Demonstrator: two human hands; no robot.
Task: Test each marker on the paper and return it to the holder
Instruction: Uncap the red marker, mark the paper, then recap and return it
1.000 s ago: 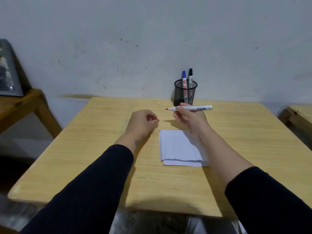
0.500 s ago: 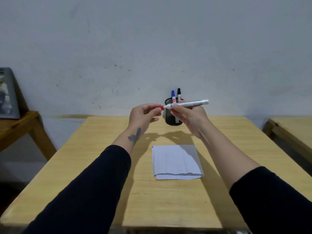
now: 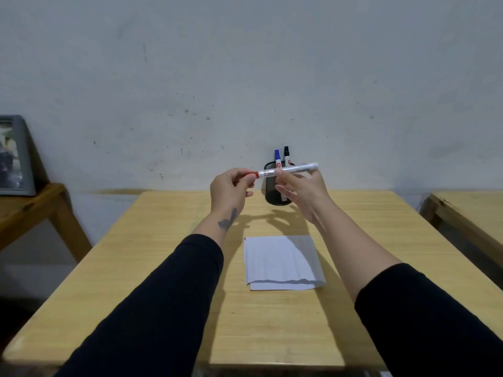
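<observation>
A white marker (image 3: 295, 169) with a red cap lies level in the air above the far half of the table. My right hand (image 3: 303, 190) grips its barrel. My left hand (image 3: 231, 187) pinches the red cap (image 3: 252, 174) at the marker's left end. Right behind them stands the black mesh holder (image 3: 273, 186) with a blue-capped marker (image 3: 277, 158) and a black-capped marker (image 3: 286, 155) upright in it. A folded white paper (image 3: 283, 262) lies flat on the wooden table (image 3: 168, 268), below and in front of both hands.
The holder stands at the table's far edge against a grey wall. A wooden bench with a framed picture (image 3: 13, 156) is at the left. Another wooden table (image 3: 468, 213) stands to the right, across a narrow gap.
Both hands rose from just above the paper to holder height. My left hand brought the red cap onto the marker's exposed tip. The camera tilted up.
</observation>
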